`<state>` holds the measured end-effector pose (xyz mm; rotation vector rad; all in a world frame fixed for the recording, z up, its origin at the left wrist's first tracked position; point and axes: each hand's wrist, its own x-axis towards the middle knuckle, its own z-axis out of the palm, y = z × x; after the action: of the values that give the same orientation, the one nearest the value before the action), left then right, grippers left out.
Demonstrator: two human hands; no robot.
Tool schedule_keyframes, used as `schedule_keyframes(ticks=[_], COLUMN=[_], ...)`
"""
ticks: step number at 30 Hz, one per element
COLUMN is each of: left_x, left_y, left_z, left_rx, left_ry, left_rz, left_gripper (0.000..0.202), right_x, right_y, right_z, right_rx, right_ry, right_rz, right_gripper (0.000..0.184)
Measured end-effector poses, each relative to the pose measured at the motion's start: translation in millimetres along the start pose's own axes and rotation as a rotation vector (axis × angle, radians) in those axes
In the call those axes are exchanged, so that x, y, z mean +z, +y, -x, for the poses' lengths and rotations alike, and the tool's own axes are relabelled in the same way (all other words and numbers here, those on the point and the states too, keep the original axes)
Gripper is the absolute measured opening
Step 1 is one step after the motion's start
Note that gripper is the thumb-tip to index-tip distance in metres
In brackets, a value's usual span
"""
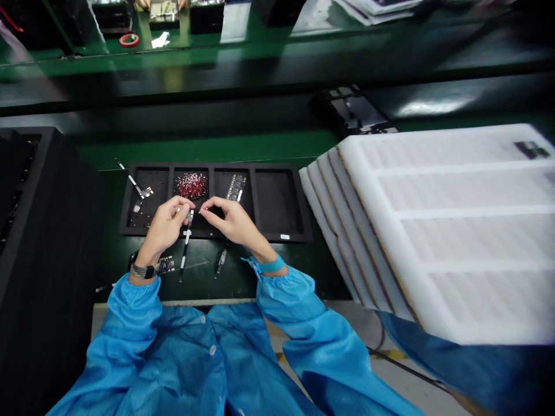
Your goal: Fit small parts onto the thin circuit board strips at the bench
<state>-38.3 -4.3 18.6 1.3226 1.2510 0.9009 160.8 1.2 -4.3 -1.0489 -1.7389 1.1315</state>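
My left hand (170, 222) pinches a small circuit board with a long black-and-white flex strip (186, 245), which hangs down past the tray's front edge. Close beside it, my right hand (229, 219) has thumb and forefinger pressed together at a tiny piece, too small to name. Both hands are over the front of a black divided tray (277, 202). A heap of tiny red and silver parts (192, 185) fills part of one compartment behind the hands. Dark circuit board panels (236, 187) lie in the compartment to its right, and another flex strip board (137, 184) rests across the left one.
White foam trays (433, 231) are stacked at the right, tilted over the bench edge. A tall black foam block (47, 231) stands left. More boards (167, 264) lie before the tray. Red tape (129, 40) sits on the upper shelf, near another person's fingers (143, 4).
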Motion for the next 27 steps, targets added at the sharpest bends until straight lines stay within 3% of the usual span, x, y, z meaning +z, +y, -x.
schedule_keyframes(ticks=[7,19,24,27], left_x=[-2.7,-4.8,-6.0,-7.0], left_y=[0,5,4,4], left_z=[-2,0,-1,-1], left_rx=[0.021,-0.005,-0.002,0.003], left_ry=[-0.076,-0.047,-0.03,-0.013], left_rz=[0.015,0.009,0.015,0.016], left_gripper=[0.017,0.017,0.019,0.02], right_x=[-1,-5,-5,-6], right_y=[1,1,6,10], right_z=[0,1,3,2], right_rx=[0.028,-0.051,0.084,0.078], right_ry=[-0.009,-0.052,-0.094,-0.03], right_rz=[-0.028,0.017,-0.12,-0.113], right_gripper=[0.017,0.015,0.017,0.02])
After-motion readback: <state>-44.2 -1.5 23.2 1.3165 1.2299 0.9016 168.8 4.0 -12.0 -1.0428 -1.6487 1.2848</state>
